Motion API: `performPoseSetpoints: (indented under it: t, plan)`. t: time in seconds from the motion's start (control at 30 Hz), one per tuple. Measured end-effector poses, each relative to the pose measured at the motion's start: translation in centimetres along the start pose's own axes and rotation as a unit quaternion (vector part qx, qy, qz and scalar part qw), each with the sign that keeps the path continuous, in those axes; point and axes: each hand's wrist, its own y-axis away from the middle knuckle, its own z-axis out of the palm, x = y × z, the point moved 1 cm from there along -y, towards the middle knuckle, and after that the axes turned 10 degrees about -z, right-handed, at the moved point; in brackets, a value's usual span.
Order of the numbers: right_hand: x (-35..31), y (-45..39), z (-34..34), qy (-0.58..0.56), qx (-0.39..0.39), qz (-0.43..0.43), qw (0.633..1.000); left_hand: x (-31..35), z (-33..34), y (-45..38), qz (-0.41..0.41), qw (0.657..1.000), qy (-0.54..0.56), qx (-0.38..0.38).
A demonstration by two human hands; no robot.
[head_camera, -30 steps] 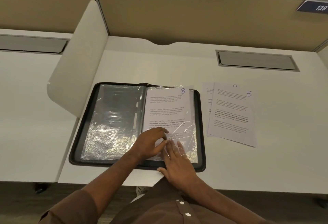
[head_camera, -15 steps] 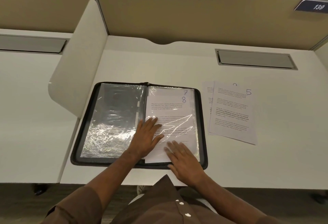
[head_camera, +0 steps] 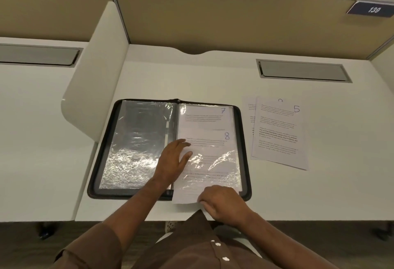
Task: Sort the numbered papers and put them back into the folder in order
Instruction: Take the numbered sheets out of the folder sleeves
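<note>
Head view: a black zip-edged folder point(head_camera: 245, 123) with clear plastic sleeves lies open on the white counter point(head_camera: 213, 81). In its right-hand sleeve sits a printed white sheet marked 7 point(head_camera: 204, 115). A second printed white sheet marked 8 point(head_camera: 204, 147) lies partly in that sleeve, its lower edge sticking out past the folder's near rim. The left hand point(head_camera: 172, 160) rests flat with straight fingers on the sleeve near the spine. The right hand point(head_camera: 221, 202), fingers curled, pinches the protruding bottom edge of sheet 8. To the right, apart from the folder, lies a loose stack of printed sheets topped by 5 point(head_camera: 279, 134).
</note>
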Motion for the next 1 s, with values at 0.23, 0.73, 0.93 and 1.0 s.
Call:
performPoseSetpoints:
  t: [0.23,0.73,0.93,1.0]
  plan:
    - [0.3,1.5,-1.4,-0.254,-0.035,0.087,0.963,-1.3,1.0,0.8,0.057,0.996,-0.07,-0.011]
    - [3.9,7.2,0.3,-0.407,0.092,0.521,0.744,-2.0,1.8,0.9,0.074,0.995,-0.062,-0.015]
    - [2.9,6.0,0.5,-0.581,0.132,0.476,0.647,-1.6,1.5,0.9,0.071,0.997,-0.029,-0.013]
    - [2.5,5.4,-0.7,-0.618,0.124,0.447,0.634,-1.4,1.2,0.9,0.059,0.998,-0.002,-0.015]
